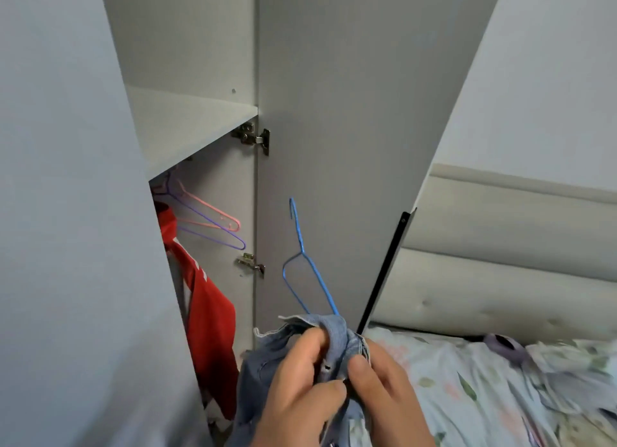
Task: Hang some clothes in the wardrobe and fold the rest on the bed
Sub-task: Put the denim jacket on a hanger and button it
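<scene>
Head view showed both hands, left hand (pixel 300 383) and right hand (pixel 387 390), pinching a denim garment (pixel 330 330) threaded on a blue wire hanger (pixel 309 263), beside the open wardrobe (pixel 207 123) and above the bed (pixel 484 390).

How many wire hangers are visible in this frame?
3: a pink hanger and a purple hanger hang empty in the wardrobe; a blue hanger sticks up from the denim garment. More may be hidden behind the red garment.
</scene>
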